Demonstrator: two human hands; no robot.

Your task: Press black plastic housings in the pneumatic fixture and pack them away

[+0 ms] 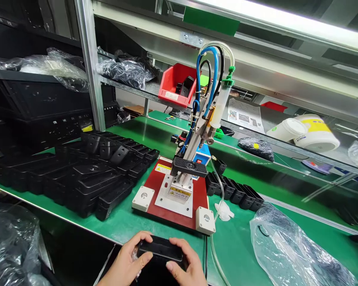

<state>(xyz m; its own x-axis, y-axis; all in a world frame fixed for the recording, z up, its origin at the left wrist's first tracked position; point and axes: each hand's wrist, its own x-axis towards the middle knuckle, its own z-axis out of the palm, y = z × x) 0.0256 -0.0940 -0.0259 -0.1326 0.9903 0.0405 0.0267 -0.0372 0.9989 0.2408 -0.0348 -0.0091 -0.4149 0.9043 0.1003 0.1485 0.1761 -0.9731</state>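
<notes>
Between my two hands is a black plastic housing [161, 247], held at the front edge of the green bench. My left hand [129, 256] grips its left end, thumb in front and fingers behind. On the right end, my right hand [188, 264] has a similar grip. Just beyond stands a dispensing machine on a red base [176, 202], with two white button boxes, the left one [143, 198] and the right one [205, 221]. On the machine's fixture rests a black perforated part with a round centre [190, 165], below an upright syringe [222, 103].
Many similar black housings [89, 174] are piled at the left; several more stand in a row [234, 192] at the right. A clear plastic bag [298, 246] lies on the right of the bench [119, 222]. The shelf above carries a red bin [176, 85] and white tubs [316, 133].
</notes>
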